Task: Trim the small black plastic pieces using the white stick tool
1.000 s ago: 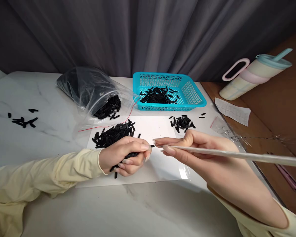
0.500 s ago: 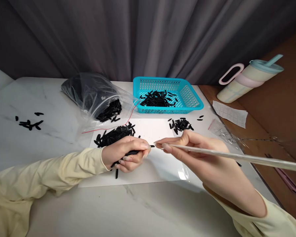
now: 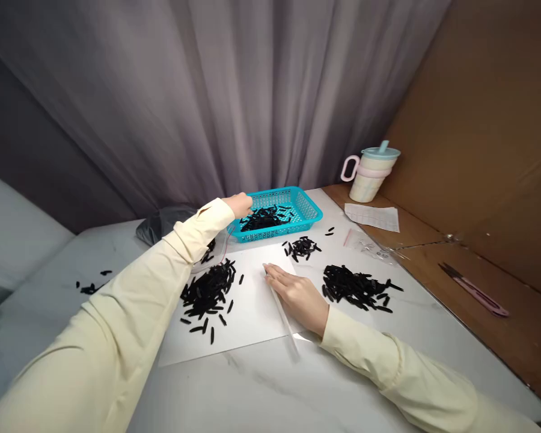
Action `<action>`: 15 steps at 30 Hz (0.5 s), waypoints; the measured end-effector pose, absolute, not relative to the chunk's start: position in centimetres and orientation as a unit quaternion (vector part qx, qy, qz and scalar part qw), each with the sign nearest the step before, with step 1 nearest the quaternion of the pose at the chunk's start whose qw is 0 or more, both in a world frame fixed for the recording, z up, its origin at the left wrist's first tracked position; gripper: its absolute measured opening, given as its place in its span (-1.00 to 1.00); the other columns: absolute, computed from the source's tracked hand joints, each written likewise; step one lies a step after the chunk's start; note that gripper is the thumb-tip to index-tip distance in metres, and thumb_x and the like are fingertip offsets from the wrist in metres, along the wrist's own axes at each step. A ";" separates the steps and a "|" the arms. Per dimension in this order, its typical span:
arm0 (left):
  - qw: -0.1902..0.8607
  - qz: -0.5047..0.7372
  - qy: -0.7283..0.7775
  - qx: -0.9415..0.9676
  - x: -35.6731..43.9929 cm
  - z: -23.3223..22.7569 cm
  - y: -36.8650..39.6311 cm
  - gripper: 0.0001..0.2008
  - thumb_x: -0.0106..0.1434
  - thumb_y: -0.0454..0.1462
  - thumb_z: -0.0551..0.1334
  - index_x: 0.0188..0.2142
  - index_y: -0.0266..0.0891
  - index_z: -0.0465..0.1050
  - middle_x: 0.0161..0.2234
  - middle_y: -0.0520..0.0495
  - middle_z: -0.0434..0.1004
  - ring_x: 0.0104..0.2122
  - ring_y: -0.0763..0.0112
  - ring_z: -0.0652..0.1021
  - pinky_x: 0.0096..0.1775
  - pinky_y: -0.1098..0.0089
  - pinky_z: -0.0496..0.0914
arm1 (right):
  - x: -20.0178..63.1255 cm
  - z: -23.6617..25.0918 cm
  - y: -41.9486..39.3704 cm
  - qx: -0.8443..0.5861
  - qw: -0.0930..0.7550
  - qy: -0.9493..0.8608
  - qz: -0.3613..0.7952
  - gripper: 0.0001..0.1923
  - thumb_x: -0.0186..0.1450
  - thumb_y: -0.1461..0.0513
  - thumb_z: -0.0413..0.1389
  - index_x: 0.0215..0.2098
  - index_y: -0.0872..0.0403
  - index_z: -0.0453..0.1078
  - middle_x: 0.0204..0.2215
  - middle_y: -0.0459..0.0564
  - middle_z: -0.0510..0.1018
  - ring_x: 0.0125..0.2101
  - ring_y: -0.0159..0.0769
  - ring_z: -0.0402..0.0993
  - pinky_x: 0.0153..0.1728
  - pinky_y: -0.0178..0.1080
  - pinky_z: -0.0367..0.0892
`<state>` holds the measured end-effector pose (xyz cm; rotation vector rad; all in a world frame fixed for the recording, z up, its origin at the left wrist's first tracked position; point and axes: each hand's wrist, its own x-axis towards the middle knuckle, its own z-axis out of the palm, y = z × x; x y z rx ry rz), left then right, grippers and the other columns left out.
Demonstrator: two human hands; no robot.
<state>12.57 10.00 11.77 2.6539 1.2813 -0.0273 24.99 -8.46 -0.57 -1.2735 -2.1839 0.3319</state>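
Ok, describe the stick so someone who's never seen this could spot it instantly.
Find the turquoise basket at the back, then the white sheet in front of it. Towards the sheet's right side, the stick runs from the right hand towards the camera. It's long, thin, straight and pale, unlike the short black pieces heaped on either side.

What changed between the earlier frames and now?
The left hand moved forward to the left end of the blue basket; whether it let go of what it held is hidden. The stick at the right hand swung round from the right to the near side. The basket and cup stayed put.
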 end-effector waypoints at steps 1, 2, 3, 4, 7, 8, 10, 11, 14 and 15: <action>0.100 -0.015 0.427 0.898 13.0 11.8 10.2 -0.75 0.23 -0.27 0.18 -0.14 -0.41 0.38 -0.17 -0.22 0.43 -0.19 0.22 0.47 -0.16 0.23 0.38 | 25.0 -0.7 -8.4 -0.476 0.306 -0.813 0.134 -0.61 0.19 0.50 -0.08 -0.09 0.16 0.38 0.08 0.17 0.32 0.10 -0.12 0.23 0.03 -0.06 0.30; 0.103 -0.017 0.420 0.901 13.2 11.9 10.0 -0.69 0.27 -0.21 0.14 -0.03 -0.31 0.31 -0.07 -0.15 0.37 -0.15 0.28 0.46 -0.16 0.19 0.41 | 25.1 -0.8 -8.3 -0.477 0.323 -0.805 0.145 -0.59 0.18 0.50 -0.09 -0.08 0.15 0.38 0.07 0.15 0.34 0.09 -0.14 0.25 0.03 -0.07 0.30; 0.110 -0.011 0.410 0.905 13.3 11.9 9.6 -0.69 0.27 -0.21 0.14 -0.02 -0.30 0.30 -0.06 -0.16 0.37 -0.14 0.28 0.46 -0.15 0.18 0.41 | 25.2 -1.0 -8.3 -0.478 0.342 -0.793 0.158 -0.57 0.17 0.50 -0.10 -0.07 0.13 0.37 0.06 0.13 0.36 0.07 -0.16 0.28 0.03 -0.08 0.30; 0.119 0.000 0.397 0.910 13.1 11.9 8.9 -0.68 0.28 -0.21 0.13 -0.02 -0.30 0.30 -0.06 -0.16 0.37 -0.14 0.27 0.46 -0.16 0.17 0.41 | 25.2 -1.1 -8.2 -0.482 0.363 -0.778 0.172 -0.58 0.18 0.50 -0.10 -0.07 0.12 0.37 0.04 0.12 0.39 0.04 -0.18 0.32 0.03 -0.10 0.30; 0.164 0.046 0.366 0.915 12.0 11.1 5.8 -0.72 0.31 -0.19 0.06 -0.10 -0.33 0.37 -0.17 -0.09 0.42 -0.16 0.30 0.45 -0.13 0.29 0.38 | 24.8 -1.4 -8.0 -0.499 0.427 -0.720 0.224 -0.74 0.28 0.38 -0.08 -0.15 0.12 0.38 -0.14 0.12 0.54 -0.13 -0.21 0.49 -0.07 -0.14 0.38; 0.185 0.062 0.359 0.913 11.4 10.5 4.6 -0.69 0.33 -0.18 0.01 -0.16 -0.34 0.40 -0.28 -0.04 0.43 -0.20 0.35 0.45 -0.16 0.39 0.36 | 24.5 -1.4 -8.0 -0.502 0.443 -0.700 0.247 -0.79 0.31 0.33 -0.08 -0.19 0.13 0.37 -0.22 0.11 0.57 -0.21 -0.23 0.53 -0.14 -0.18 0.42; 0.240 0.078 0.349 0.902 10.3 9.1 2.2 -0.66 0.32 -0.13 -0.02 -0.15 -0.30 0.39 -0.50 0.07 0.34 -0.43 0.51 0.42 -0.34 0.54 0.34 | 23.9 -1.1 -7.9 -0.500 0.460 -0.670 0.299 -0.81 0.34 0.23 -0.07 -0.26 0.14 0.34 -0.39 0.07 0.59 -0.39 -0.28 0.57 -0.32 -0.26 0.48; 0.273 0.077 0.347 0.894 9.8 8.2 1.1 -0.65 0.31 -0.11 -0.02 -0.14 -0.31 0.38 -0.61 0.12 0.24 -0.58 0.57 0.35 -0.49 0.58 0.29 | 23.6 -1.0 -7.9 -0.494 0.461 -0.661 0.326 -0.79 0.33 0.18 -0.06 -0.29 0.15 0.33 -0.46 0.04 0.59 -0.46 -0.30 0.56 -0.39 -0.30 0.48; 0.461 0.068 0.337 0.818 8.3 5.6 -1.5 -0.59 0.29 -0.06 -0.02 -0.08 -0.34 0.30 -0.73 0.22 0.04 -0.76 0.62 0.11 -0.70 0.59 0.06 | 22.8 -0.4 -7.8 -0.471 0.446 -0.652 0.393 -0.75 0.26 0.09 0.06 -0.35 0.14 0.31 -0.58 -0.06 0.55 -0.58 -0.34 0.52 -0.52 -0.35 0.43; 0.554 0.066 0.331 0.761 7.9 4.9 -2.0 -0.56 0.26 -0.03 0.01 -0.05 -0.32 0.26 -0.71 0.23 0.03 -0.77 0.63 0.06 -0.73 0.59 0.01 | 22.6 -0.2 -7.8 -0.464 0.437 -0.651 0.413 -0.74 0.22 0.08 0.10 -0.36 0.13 0.32 -0.62 -0.10 0.53 -0.61 -0.35 0.50 -0.54 -0.36 0.40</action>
